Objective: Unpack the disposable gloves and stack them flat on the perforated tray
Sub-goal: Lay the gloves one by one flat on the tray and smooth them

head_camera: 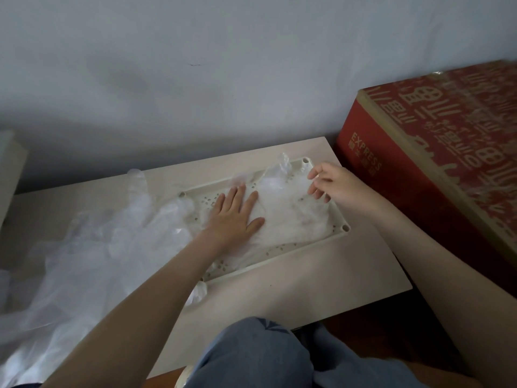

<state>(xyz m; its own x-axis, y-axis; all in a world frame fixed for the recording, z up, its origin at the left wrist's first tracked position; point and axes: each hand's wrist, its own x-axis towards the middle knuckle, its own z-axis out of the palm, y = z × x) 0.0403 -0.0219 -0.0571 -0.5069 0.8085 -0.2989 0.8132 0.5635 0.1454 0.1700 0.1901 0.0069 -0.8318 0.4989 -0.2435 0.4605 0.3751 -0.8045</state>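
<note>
**A:** Where are the gloves now?

**B:** In two lots. A stack of gloves (291, 217) lies in the tray (279, 260). A heap of loose gloves (92, 247) lies on the surface (307, 289) to the left, and its edge laps over the tray's left end.

**A:** And the hands?

**B:** The left hand (237, 217) is spread flat, palm down, pressing on the left half of the stack. The right hand (333, 186) is over the tray's far right corner with its fingers curled. The film is too clear for me to tell whether it pinches a glove edge or holds nothing.

**A:** Which way does the tray run?

**B:** Its long side goes left to right, with the right end angled away from the person. The stack lies along it, and some glove fingers poke over the far rim.

**A:** So which hand fetches the next glove?

**B:** The left, I'd say. The heap is on its side, just beside its wrist, so it's a short sideways reach.

**A:** How much room is there?

**B:** It's tight on the right, where a red box (419, 163) stands near the right hand. A wall (223, 79) closes off the back. There's bare surface in front of the tray.
</note>
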